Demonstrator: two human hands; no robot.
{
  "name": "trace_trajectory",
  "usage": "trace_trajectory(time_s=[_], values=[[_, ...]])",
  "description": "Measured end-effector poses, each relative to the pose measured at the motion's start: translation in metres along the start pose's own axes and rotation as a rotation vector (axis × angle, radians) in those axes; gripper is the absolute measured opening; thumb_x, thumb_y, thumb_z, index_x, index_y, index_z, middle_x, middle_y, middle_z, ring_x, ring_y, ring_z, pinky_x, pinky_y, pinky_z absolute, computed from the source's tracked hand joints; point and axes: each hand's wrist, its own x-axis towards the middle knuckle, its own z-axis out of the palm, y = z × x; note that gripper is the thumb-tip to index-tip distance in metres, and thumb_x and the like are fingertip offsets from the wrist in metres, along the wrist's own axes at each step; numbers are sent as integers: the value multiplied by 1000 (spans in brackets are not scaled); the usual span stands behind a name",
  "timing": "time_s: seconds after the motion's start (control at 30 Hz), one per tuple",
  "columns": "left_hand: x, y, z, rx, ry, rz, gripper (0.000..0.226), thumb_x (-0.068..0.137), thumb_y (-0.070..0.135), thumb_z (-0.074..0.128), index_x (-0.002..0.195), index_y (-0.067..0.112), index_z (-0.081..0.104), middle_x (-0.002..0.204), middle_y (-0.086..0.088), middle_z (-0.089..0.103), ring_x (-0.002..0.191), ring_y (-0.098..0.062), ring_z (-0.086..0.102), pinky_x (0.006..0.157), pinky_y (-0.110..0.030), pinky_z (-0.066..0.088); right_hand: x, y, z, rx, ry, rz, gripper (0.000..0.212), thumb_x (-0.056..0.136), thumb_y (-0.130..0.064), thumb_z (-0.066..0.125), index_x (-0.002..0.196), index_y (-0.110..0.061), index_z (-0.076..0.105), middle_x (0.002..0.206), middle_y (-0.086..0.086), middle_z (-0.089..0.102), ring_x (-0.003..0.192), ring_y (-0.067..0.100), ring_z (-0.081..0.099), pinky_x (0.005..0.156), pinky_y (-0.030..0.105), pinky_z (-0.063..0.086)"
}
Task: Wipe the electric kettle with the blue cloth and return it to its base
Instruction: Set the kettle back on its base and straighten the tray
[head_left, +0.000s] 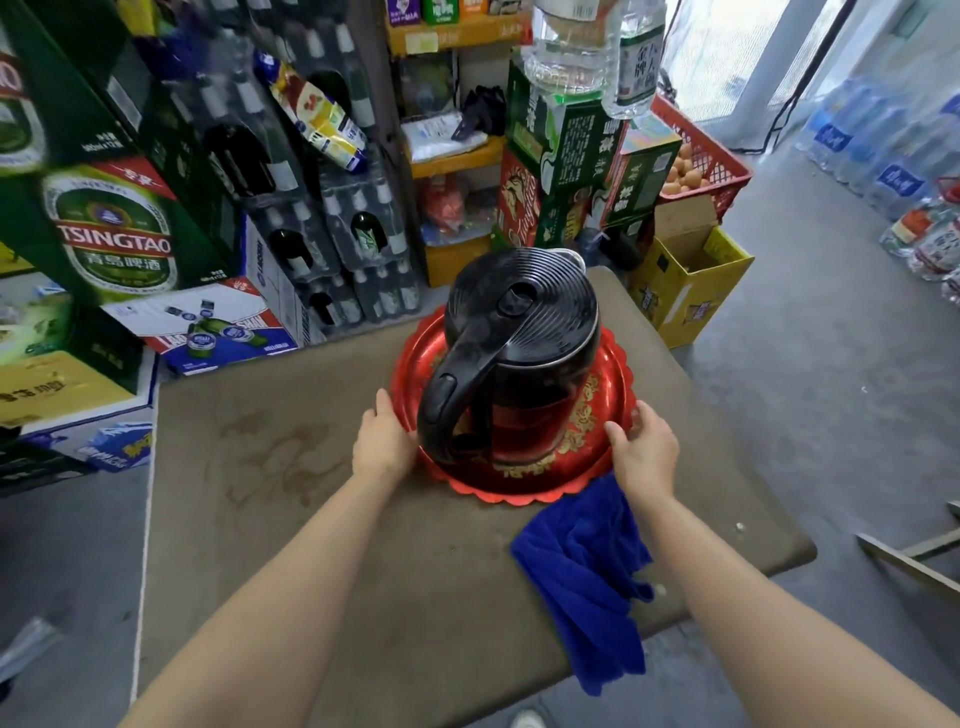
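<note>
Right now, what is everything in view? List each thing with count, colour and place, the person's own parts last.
electric kettle: one, black, standing on the tray, handle toward the camera.
tray: one, red with gold pattern, scalloped rim, on the table's far half.
blue cloth: one, crumpled on the table beside the tray, hanging over the near right edge.
table: one, brownish, stained.
beer cartons: several, mostly green, stacked at left.
bottle packs: several, shrink-wrapped, behind the table.
crate: one, red, holding eggs, at right.
yellow box: one, open, on the floor.
left hand: on the tray's left rim.
right hand: on the tray's right rim, forearm over the cloth.
</note>
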Motion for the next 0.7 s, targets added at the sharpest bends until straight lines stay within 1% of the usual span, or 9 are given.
trace_trajectory(time_s=[0.07, 0.17, 0.23, 0.3, 0.33, 0.4, 0.5, 0.6, 0.7], values=[[8, -4, 1, -12, -15, 30, 70, 95, 25, 61, 156, 10, 30, 138, -27, 58, 128, -45, 54, 103, -45, 44, 8, -7, 0, 50, -20, 92, 34, 87, -12, 65, 121, -9, 62, 115, 14, 67, 109, 33, 61, 98, 43, 46], [12, -10, -1, -54, -36, 76, 90, 92, 20, 68, 164, 16, 14, 139, -25, 60, 132, -41, 53, 106, -39, 42, 12, -8, 8, 76, -68, 145, 46, 83, -6, 64, 125, -23, 59, 118, 7, 67, 111, 27, 61, 98, 38, 48], [14, -16, 0, -76, -40, 105, 101, 88, 17, 72, 165, 20, 8, 130, -25, 64, 127, -41, 56, 105, -40, 45, 14, -7, 15, 49, -51, 150, 52, 81, -1, 61, 126, -27, 57, 116, 10, 65, 107, 28, 60, 93, 36, 48], [17, -27, 1, -108, -25, 103, 104, 85, 15, 71, 165, 24, 6, 120, -24, 67, 119, -42, 60, 104, -44, 48, 12, -10, 22, 20, -39, 151, 60, 82, 2, 57, 132, -29, 53, 115, 12, 62, 104, 28, 58, 88, 34, 45], [17, -35, -1, -121, -15, 99, 103, 85, 13, 71, 165, 24, 6, 118, -23, 67, 118, -41, 61, 104, -45, 48, 9, -14, 27, 4, -43, 143, 64, 82, 3, 57, 136, -30, 51, 115, 11, 61, 105, 29, 57, 88, 34, 45], [16, -52, -9, -115, 11, 89, 102, 86, 11, 70, 165, 23, 8, 120, -23, 65, 118, -41, 60, 104, -43, 48, 2, -22, 39, -22, -67, 123, 69, 83, 3, 58, 144, -27, 45, 120, 13, 57, 113, 32, 55, 94, 36, 43], [13, -85, -32, -99, 52, 34, 91, 90, 13, 69, 164, 21, 18, 122, -21, 59, 120, -40, 57, 101, -36, 44, -13, -44, 67, 1, -158, 100, 67, 88, 0, 59, 148, -25, 39, 128, 13, 53, 122, 31, 50, 100, 37, 40], [10, -123, -61, -107, 109, 9, 69, 91, 20, 68, 154, 16, 41, 108, -14, 61, 115, -43, 61, 86, -33, 46, -30, -68, 103, 35, -236, 79, 68, 89, 0, 59, 149, -25, 38, 130, 12, 51, 125, 30, 49, 104, 39, 39], [4, -156, -89, -133, 153, -32, 55, 92, 16, 65, 145, 11, 53, 101, -6, 55, 113, -43, 63, 81, -32, 44, -45, -87, 139, 58, -279, 51, 69, 87, 1, 60, 148, -25, 39, 130, 12, 53, 125, 31, 50, 106, 39, 39]])
